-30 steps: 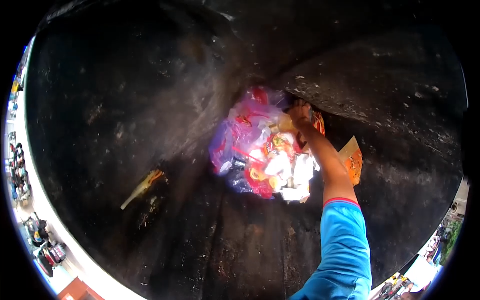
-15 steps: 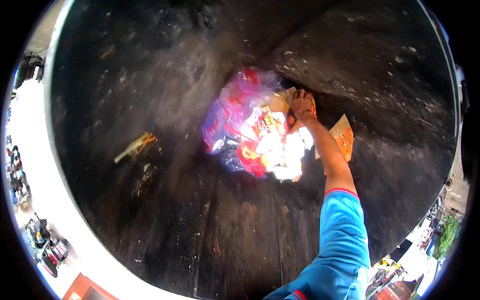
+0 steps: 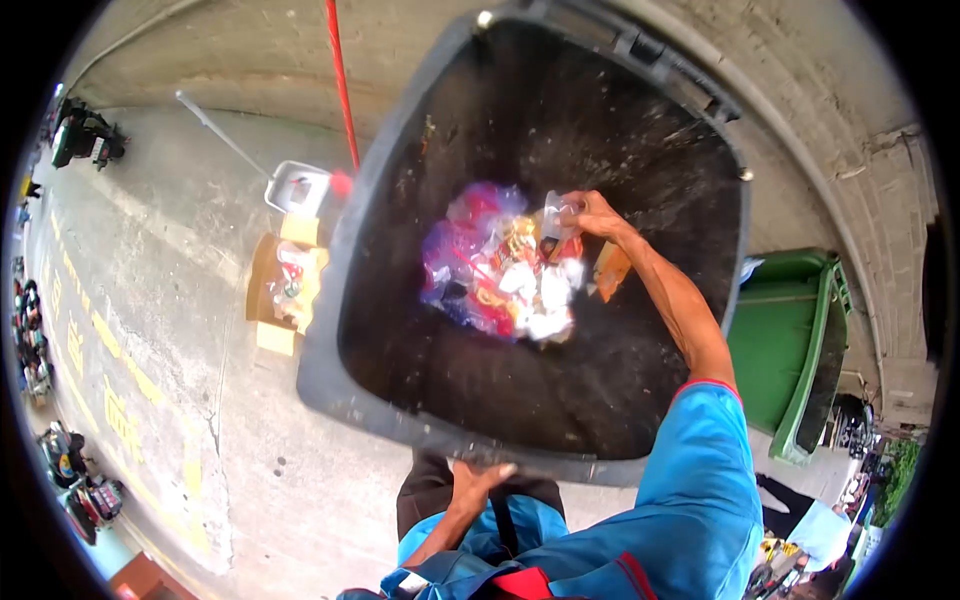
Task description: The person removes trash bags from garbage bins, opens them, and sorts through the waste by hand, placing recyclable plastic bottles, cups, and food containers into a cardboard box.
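Left of your left hand, a cardboard box (image 3: 275, 338) holds clear plastic (image 3: 291, 272). Your left hand (image 3: 478, 484) touches the dark bin's rim (image 3: 325, 350), its closure unclear. Beyond it, crumpled purple bags (image 3: 450, 255) lie uncollected inside; your right hand (image 3: 597, 215) pinches a smooth clear cup (image 3: 555, 213) above the heap.

1 green bin (image 3: 772, 345) nr wall (image 3: 815, 115), 1 red pole (image 3: 341, 80) nr dustpan (image 3: 306, 180), motorbikes (image 3: 88, 497) & yel. floor mkgs (image 3: 118, 352).

No legible text, label, brand or number, yellow painted characters (image 3: 122, 422) on the pavement (image 3: 275, 510), form unclear, too small to read
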The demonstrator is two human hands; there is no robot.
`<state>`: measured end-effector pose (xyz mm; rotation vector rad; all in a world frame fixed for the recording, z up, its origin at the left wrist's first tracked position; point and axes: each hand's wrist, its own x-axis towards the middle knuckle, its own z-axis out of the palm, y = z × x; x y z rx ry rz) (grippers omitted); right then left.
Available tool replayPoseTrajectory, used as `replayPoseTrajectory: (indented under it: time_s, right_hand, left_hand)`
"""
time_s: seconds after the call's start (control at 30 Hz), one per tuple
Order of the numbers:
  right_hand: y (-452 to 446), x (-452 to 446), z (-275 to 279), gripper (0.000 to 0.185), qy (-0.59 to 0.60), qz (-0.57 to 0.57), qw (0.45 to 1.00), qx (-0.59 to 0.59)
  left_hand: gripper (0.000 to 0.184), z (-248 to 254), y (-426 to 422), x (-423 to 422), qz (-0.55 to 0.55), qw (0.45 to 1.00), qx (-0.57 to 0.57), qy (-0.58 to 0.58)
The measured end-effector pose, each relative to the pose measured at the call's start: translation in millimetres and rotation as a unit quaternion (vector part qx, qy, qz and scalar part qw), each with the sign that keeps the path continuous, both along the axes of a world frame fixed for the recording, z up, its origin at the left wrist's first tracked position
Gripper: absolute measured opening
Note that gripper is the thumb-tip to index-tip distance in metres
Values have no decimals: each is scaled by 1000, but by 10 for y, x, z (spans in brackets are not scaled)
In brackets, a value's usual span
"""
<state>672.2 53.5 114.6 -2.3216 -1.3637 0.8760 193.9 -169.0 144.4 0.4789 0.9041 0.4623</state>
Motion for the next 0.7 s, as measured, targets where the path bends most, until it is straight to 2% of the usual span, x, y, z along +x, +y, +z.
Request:
replayPoseTrajectory:
  time_s: [0.07, 0.13, 0.17, 0.27, 0.3, 0.4, 0.43, 0.57, 0.67, 0.7]
  right_hand:
    - [-57, -223, 618, 65, 201, -28, 979, 34]
    - [-125, -382, 1256, 56, 303, -17, 953, 8]
    - [-236, -519, 1522, 54, 332, 0, 943, 30]
    - [-178, -508, 2151, 52, 407, 50, 908, 87]
    - [-262, -536, 2227, 51, 451, 82, 882, 112]
    - [-327, -630, 2409, 49, 474, 81, 862, 159]
    - [-330, -658, 2448, 46, 475, 83, 859, 172]
    - [-384, -758, 2495, 38, 515, 55, 838, 173]
    - [-491, -965, 2569, 37, 505, 6, 833, 226]
    - [-512, -1081, 2596, 38, 490, 8, 842, 225]
  left_hand:
    - [48, 194, 143, 206, -7, 999, 28, 23]
    - [47, 525, 266, 435, 29, 993, 46, 102]
    - [46, 318, 199, 315, -9, 997, 60, 46]
    - [48, 460, 197, 321, 51, 996, 71, 6]
    - [48, 431, 203, 271, 9, 997, 57, 56]
    - [48, 550, 307, 462, 75, 995, 68, -7]
    - [49, 589, 332, 448, 46, 997, 58, 26]
    - [57, 504, 438, 404, -34, 999, 23, 5]
    - [57, 703, 489, 340, -42, 999, 8, 33]
    - [52, 625, 488, 228, -66, 998, -8, -5]
